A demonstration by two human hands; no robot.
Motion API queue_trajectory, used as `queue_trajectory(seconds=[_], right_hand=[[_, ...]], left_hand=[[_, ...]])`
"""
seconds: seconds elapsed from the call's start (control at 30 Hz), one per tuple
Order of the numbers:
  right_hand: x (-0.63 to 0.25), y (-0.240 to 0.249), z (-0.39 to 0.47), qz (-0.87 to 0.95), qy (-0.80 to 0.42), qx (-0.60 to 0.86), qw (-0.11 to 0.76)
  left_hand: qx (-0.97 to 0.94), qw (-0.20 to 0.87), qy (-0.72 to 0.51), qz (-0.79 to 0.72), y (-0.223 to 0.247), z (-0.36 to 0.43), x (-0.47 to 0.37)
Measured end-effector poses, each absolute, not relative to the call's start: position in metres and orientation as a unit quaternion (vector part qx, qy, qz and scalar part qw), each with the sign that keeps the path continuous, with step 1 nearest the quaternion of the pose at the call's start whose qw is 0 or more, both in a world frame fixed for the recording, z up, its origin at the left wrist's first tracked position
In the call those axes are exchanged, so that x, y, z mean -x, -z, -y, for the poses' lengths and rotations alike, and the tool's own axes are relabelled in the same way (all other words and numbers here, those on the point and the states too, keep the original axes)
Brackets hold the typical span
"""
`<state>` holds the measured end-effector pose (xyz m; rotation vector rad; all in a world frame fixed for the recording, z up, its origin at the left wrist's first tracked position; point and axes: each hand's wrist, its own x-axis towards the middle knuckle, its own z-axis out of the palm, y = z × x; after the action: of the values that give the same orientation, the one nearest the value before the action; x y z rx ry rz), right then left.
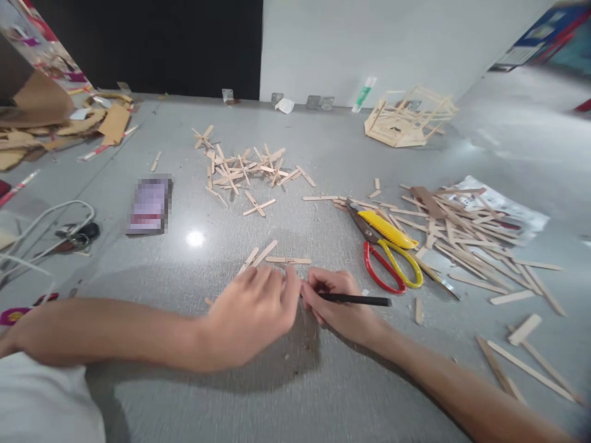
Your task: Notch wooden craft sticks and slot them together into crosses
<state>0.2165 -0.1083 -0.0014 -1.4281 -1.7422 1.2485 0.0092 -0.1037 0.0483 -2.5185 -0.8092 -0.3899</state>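
My right hand holds a black pen, its tip end pointing left toward my other hand. Beside it, my left hand is curled low over the table with its fingers bent down; whatever lies under the fingers is hidden. Just beyond the knuckles lie short wooden stick pieces and a stick piece with marks on it. Scissors with one red and one yellow handle loop rest to the right, beyond my right hand.
Crossed stick pieces lie in a heap at the back middle. A wooden stick frame stands back right. Many loose sticks cover the right side. A phone-like object, a white cable and cardboard are on the left.
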Motion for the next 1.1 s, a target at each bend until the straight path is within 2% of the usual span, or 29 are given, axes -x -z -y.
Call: queue_trajectory(seconds=[0.03, 0.17, 0.3, 0.6, 0.73, 0.87, 1.1], right_hand=[[-0.217, 0.002, 0.108, 0.647, -0.470, 0.532, 0.279], [-0.217, 0.005, 0.108, 0.633, -0.486, 0.533, 0.282], [-0.216, 0.003, 0.108, 0.632, -0.484, 0.535, 0.281], [-0.213, -0.004, 0.108, 0.633, -0.488, 0.534, 0.277], [-0.213, -0.003, 0.108, 0.632, -0.491, 0.532, 0.277], [-0.215, 0.000, 0.107, 0.633, -0.492, 0.528, 0.280], [-0.216, 0.004, 0.107, 0.635, -0.488, 0.529, 0.280]], left_hand=[[0.911, 0.221, 0.140, 0.319, -0.051, 0.093, -0.008], [0.852, 0.027, 0.054, 0.521, -0.058, 0.032, 0.001], [0.812, 0.014, 0.069, 0.579, -0.056, -0.031, 0.026], [0.835, -0.042, 0.143, 0.530, -0.032, -0.072, 0.042], [0.813, -0.039, 0.173, 0.555, -0.031, -0.080, 0.050], [0.791, -0.089, 0.168, 0.581, -0.030, -0.097, 0.066], [0.780, -0.152, 0.224, 0.564, -0.051, -0.103, 0.069]])
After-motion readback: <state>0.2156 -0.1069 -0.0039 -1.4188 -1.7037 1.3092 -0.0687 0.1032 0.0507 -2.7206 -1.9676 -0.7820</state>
